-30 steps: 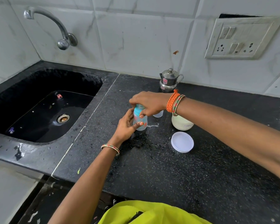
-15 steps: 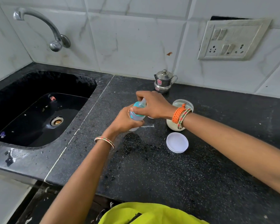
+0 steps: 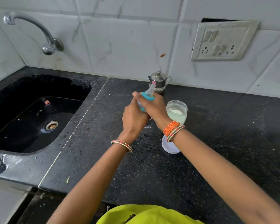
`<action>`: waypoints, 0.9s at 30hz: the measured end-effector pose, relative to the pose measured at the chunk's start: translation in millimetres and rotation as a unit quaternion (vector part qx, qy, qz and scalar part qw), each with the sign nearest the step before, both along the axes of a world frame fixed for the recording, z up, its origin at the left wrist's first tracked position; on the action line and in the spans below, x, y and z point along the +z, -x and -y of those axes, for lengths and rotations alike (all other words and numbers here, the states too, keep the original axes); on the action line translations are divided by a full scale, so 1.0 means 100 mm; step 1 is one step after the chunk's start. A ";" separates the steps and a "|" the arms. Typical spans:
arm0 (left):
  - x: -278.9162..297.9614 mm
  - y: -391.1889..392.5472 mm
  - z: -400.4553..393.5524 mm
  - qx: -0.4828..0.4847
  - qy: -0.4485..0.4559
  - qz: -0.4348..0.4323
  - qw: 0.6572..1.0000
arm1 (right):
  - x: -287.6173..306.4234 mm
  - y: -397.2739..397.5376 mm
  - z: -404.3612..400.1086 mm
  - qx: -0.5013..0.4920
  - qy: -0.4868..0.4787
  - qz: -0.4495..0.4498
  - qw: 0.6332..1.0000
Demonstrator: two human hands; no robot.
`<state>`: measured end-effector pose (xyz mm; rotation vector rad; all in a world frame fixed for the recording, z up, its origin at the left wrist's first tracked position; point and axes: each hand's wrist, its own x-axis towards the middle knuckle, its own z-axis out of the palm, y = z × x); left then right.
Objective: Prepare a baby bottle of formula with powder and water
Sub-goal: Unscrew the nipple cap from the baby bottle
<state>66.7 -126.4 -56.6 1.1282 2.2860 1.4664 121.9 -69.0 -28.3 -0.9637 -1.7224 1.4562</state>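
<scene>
A: What changed?
B: The baby bottle, upright on the counter a second ago, is now lifted and tilted, teat toward twelve o'clock. Left hand wraps its body; right hand grips the blue collar.
A: Meaning?
B: Likely capped, ready to shake.
A: Around it?
B: Open powder jar at three o'clock, its lid at five, steel pot at twelve, on the black granite counter; sink at nine.

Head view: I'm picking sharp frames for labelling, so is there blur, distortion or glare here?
Head view: the hands and baby bottle are slightly motion-smeared; the right forearm softens toward the frame edge. Wide-angle bend curves the tile lines and tilts the switch plate. Lighting is soft and even, with mild sheen on the tap and steel pot.
</scene>
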 end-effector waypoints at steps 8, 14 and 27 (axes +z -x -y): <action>0.09 0.15 0.14 -0.244 -0.104 0.165 0.950 | 0.23 -0.13 -0.08 0.268 0.034 -0.044 0.962; 0.06 0.17 0.23 -0.374 -0.077 0.254 0.889 | 0.28 -0.26 -0.45 0.511 0.059 0.031 0.857; 0.01 0.19 0.19 -0.301 -0.075 0.244 0.919 | 0.21 -0.19 -0.24 0.353 0.011 -0.017 0.935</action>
